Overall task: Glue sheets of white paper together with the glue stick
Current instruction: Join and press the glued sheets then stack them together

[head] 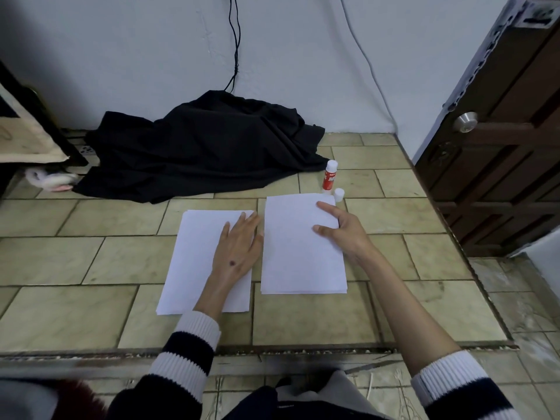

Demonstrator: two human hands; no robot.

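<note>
Fingers [328,212] of right hand [345,228] partly hidden behind right paper stack [300,256].

Dark navy sleeves [181,356] with white stripes and ribbed white cuffs

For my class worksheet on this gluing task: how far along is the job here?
Set up: the glue stick stands upright, its cap apparently off beside it. In hand: the left hand lies flat on the left paper; the right hand holds the right stack's edge. Left: no glue visibly applied, nothing visibly joined.
</note>
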